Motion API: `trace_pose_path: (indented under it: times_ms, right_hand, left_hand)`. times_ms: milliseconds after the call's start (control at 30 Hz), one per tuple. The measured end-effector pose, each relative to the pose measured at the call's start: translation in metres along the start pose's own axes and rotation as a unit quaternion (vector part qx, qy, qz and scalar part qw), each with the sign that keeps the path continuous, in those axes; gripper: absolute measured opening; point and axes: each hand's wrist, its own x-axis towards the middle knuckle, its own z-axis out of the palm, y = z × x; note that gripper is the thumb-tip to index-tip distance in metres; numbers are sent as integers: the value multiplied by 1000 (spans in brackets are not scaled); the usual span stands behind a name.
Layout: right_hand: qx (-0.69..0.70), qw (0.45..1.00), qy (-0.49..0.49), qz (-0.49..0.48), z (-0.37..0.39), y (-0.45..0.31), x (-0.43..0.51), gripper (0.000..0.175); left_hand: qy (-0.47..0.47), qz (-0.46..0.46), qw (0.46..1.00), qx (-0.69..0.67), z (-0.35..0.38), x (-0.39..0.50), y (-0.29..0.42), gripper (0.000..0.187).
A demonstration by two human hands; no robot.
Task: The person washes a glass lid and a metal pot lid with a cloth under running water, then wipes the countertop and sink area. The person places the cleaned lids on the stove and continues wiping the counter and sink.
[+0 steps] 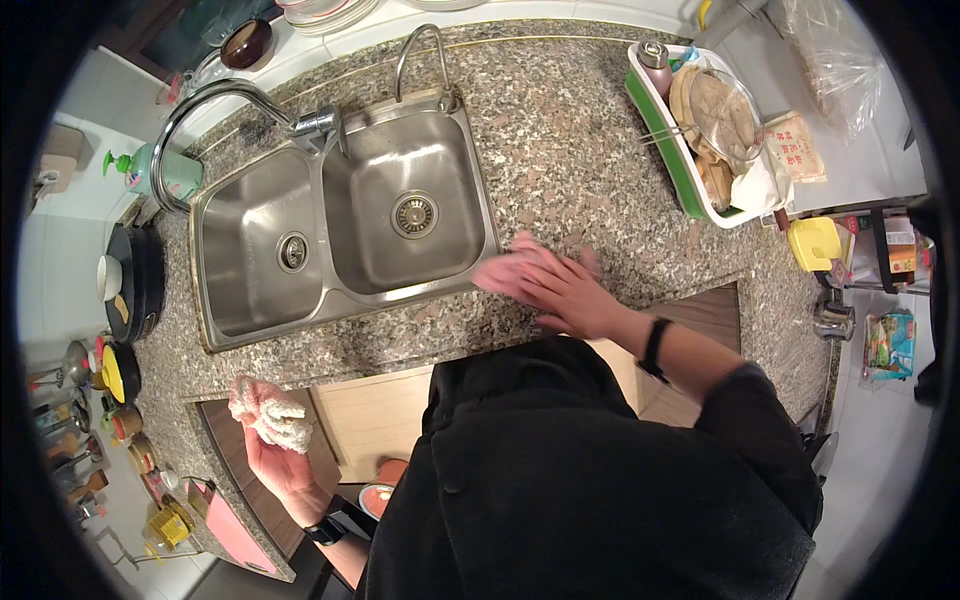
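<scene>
My right hand (574,294) presses a pink cloth (517,268) onto the speckled granite countertop (555,135), just right of the double sink; the cloth is blurred and touches or overhangs the sink's right front corner. Off to the left, my left hand (279,466) holds up a bunched white and pink cloth (268,414) near the counter's front edge. Both stainless steel basins show bare: the larger right basin (375,187) and the smaller left basin (247,247), each with a drain strainer. A chrome faucet (225,86) arches over the left side.
At the back right stands a green and white bin (675,165) holding a wire strainer (724,112) and a metal-capped bottle (654,67). A soap bottle (169,171), a black pan (135,277) and a pink cutting board (236,529) line the left. A slim second faucet (424,56) rises behind the sink.
</scene>
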Motion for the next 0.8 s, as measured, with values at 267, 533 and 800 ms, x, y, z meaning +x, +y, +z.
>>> trace_pose_path:
  times_ms: [267, 533, 800]
  right_hand:
    - [-152, 922, 128, 333, -11, 102, 24, 77]
    - [-53, 833, 108, 541, -91, 239, 254, 80]
    - [-115, 938, 19, 328, -91, 244, 275, 68]
  left_hand:
    - [26, 43, 999, 6, 4, -14, -15, 39]
    - [4, 57, 996, -66, 13, -72, -20, 42]
    - [143, 69, 987, 21, 6, -109, -33, 45]
